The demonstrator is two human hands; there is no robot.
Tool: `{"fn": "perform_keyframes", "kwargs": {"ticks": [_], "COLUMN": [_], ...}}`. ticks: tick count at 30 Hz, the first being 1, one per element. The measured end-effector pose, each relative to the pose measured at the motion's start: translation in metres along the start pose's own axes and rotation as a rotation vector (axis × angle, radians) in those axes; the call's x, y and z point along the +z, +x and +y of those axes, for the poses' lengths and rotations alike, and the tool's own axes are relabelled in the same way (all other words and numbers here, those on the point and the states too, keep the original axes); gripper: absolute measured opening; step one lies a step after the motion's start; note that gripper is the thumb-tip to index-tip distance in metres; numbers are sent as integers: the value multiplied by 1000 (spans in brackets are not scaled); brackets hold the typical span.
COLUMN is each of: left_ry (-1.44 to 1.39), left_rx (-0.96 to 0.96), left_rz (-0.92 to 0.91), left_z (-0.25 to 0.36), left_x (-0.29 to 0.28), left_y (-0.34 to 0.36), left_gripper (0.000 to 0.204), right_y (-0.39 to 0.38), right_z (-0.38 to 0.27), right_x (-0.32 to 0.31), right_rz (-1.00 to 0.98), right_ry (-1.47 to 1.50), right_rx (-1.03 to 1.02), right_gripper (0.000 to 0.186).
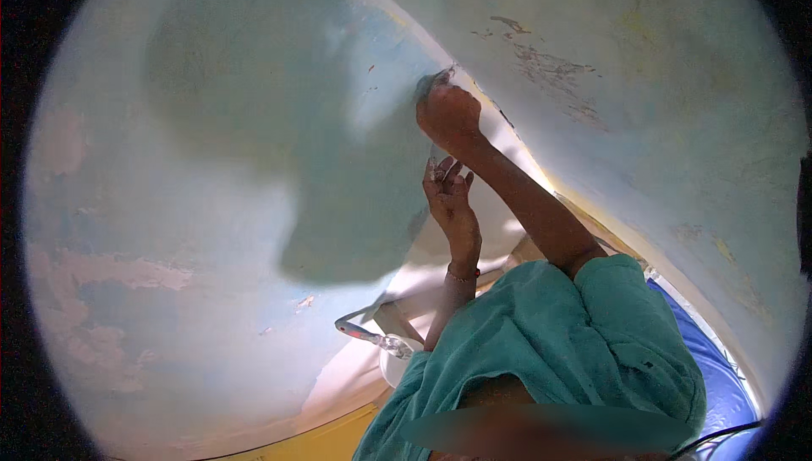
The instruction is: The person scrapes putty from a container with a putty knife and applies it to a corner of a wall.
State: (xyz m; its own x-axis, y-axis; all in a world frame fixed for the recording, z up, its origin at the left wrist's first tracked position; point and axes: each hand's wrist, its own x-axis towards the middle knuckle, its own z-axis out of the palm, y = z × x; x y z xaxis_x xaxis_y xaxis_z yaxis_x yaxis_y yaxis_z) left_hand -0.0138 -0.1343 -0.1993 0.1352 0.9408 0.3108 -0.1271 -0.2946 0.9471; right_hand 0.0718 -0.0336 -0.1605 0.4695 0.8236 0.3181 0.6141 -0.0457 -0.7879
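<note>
My right hand is closed in a fist, raised against the pale blue-green wall beside the corner seam. What it grips, if anything, is hidden; a dark, whitish-smeared bit shows past the knuckles. Below it, my left hand is open with its fingers apart and slightly bent, close to the wall. White paste coats some of its fingers. Lower down, near my left forearm, a putty knife with a grey handle and a paste-smeared blade rests across a white container.
A second wall with flaked paint meets the first along the seam. Wooden framing stands below my hands. Blue sheeting lies at the lower right, near a black cable. A yellow surface runs along the bottom.
</note>
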Motion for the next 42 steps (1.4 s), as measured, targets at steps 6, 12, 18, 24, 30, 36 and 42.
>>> {"fn": "perform_keyframes", "kwargs": {"ticks": [6,12,18,24,30,36,42], "left_ry": [26,47,25,-9,-7,-31,-15], "left_rx": [-17,21,-14,10,-15,-24,-28], "left_rz": [-7,-15,-21,8,41,47,50], "left_z": [6,2,2,-6,-6,-8,-8], "left_x": [4,5,10,3,0,-5,-4], "left_y": [-3,-8,-3,-1,0,1,-2], "left_gripper": [46,47,47,45,45,45,44], "right_y": [-6,-16,-26,-8,-5,0,7], "right_z": [-17,-18,15,13,-17,-27,-35], "right_x": [-7,-11,-9,1,-15,-12,-18], "right_rz": [152,76,-81,-104,-63,158,263], "right_ry": [-64,-19,160,191,175,107,7], "right_rx": [-209,-299,109,224,134,-27,-204], "right_gripper": [25,48,60,54,43,41,48]}}
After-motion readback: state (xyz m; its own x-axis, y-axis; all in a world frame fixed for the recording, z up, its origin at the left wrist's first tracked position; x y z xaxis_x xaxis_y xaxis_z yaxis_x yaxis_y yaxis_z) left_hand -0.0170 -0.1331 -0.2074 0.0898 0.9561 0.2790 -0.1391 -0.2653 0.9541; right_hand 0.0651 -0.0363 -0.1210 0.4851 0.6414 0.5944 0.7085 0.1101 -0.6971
